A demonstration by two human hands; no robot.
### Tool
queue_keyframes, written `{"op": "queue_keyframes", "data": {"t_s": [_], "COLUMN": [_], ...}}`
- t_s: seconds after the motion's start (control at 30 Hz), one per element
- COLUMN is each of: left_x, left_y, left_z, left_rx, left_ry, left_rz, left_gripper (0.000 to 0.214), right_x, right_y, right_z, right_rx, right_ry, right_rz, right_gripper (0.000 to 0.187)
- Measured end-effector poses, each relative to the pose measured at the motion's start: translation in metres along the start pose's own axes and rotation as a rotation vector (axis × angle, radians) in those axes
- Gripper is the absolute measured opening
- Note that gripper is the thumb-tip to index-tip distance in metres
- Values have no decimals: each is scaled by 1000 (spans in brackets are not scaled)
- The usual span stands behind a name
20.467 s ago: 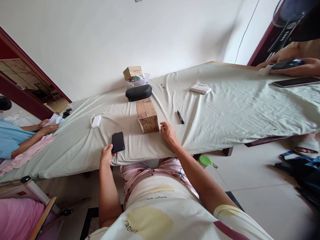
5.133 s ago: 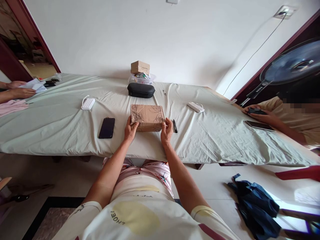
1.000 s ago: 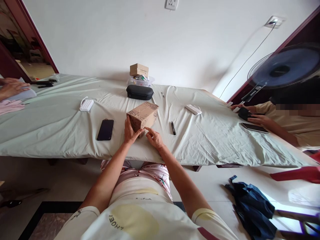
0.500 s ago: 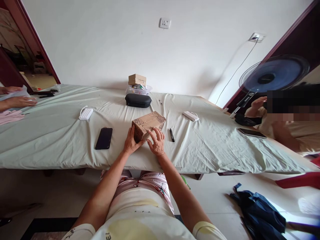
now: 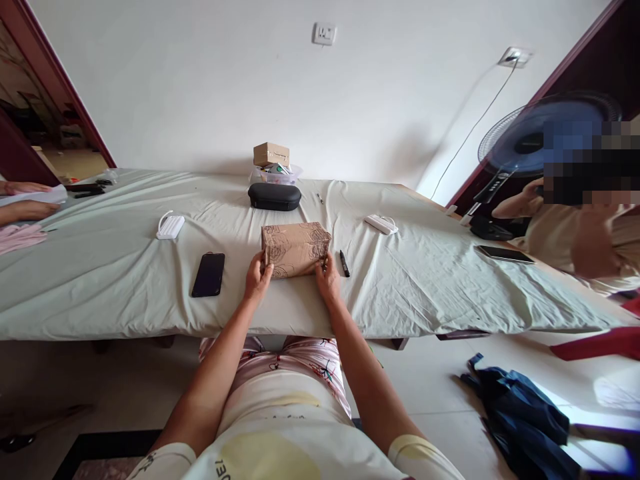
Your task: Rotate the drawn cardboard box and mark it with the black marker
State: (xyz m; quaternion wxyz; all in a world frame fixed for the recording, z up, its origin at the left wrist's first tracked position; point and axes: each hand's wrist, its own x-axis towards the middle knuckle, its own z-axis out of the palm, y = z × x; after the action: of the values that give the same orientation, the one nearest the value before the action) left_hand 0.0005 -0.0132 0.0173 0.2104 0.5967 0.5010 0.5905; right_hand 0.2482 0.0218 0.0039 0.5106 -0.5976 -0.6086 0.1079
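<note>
A brown cardboard box (image 5: 294, 249) with black line drawings on it is held between my two hands, over the cloth in front of me. My left hand (image 5: 259, 277) grips its left end. At the right end, my right hand (image 5: 328, 277) has its fingers wrapped on the lower corner. Just right of that hand lies a black marker pen (image 5: 345, 263). A dark phone (image 5: 208, 275) rests on the cloth to the left of my left hand.
Pale green cloth (image 5: 125, 287) covers the table. Behind the box stand a black zip case (image 5: 275, 197) and a plastic tub (image 5: 277, 175) with a small carton (image 5: 271, 154). White power banks (image 5: 171, 226) lie left and right. People sit at both ends; a fan (image 5: 533, 142) stands right.
The box has turned so that a drawn long side faces me. My right hand has gone from spread fingers over the near side to gripping the right end.
</note>
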Motion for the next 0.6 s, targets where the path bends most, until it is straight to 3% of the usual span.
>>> {"op": "queue_keyframes", "data": {"t_s": [0.1,0.27,0.47,0.6], "left_x": [0,0,0,1], "left_y": [-1,-1,-2,-10], "left_z": [-2,-3,-9,-6], "left_rx": [-2,-11,19,6], "left_ry": [37,105,204,216], "left_rz": [-116,-83,44,35], "left_gripper": [44,51,67,71], "right_x": [-4,-4,-7,-8], "right_y": [0,-2,-16,-24], "right_z": [3,2,-5,-8], "right_rx": [-19,54,213,282], "right_ry": [-53,-2,155,151], "right_rz": [-41,-83,-201,-212], "right_gripper": [79,81,65,55]}}
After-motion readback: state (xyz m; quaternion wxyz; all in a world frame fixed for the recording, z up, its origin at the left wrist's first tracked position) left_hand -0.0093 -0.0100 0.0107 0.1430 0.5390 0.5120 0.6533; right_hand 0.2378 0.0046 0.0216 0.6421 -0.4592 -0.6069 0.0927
